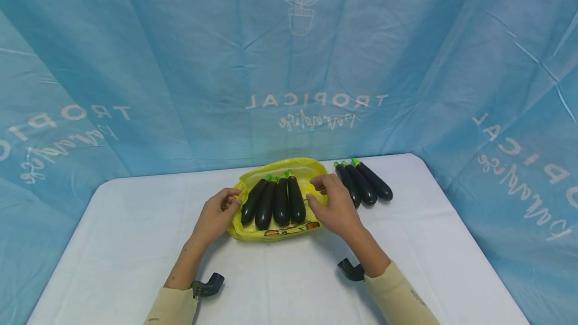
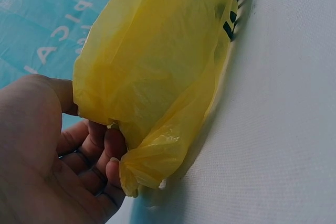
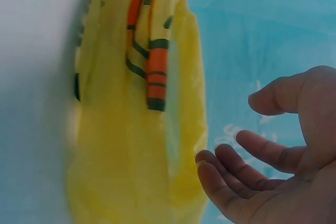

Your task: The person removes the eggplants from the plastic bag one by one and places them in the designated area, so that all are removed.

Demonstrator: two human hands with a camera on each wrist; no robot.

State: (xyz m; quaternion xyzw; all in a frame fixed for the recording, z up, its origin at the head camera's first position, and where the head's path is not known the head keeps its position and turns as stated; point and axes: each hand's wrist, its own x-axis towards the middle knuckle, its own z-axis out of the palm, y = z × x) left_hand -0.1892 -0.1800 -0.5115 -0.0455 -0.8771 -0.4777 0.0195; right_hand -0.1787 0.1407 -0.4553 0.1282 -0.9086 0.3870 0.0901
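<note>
A yellow plastic bag (image 1: 257, 235) with orange and black print lies on the table, its mouth spread wide. Several dark eggplants (image 1: 281, 203) with green stem ends lie side by side in it. At the bag's left edge, my left hand (image 1: 220, 216) pinches the plastic; the left wrist view shows its thumb and fingers (image 2: 113, 142) at the rim. My right hand (image 1: 335, 205) hovers by the bag's right edge with relaxed, spread fingers (image 3: 215, 179), holding nothing. Beyond that hand lie three more eggplants (image 1: 365, 184), partly hidden by it.
A white cloth covers the table (image 1: 126, 245). Blue printed curtains (image 1: 203, 64) hang behind it and along both sides. A dark curved mount (image 1: 209, 285) is strapped at the left wrist and a similar one (image 1: 351, 270) at the right.
</note>
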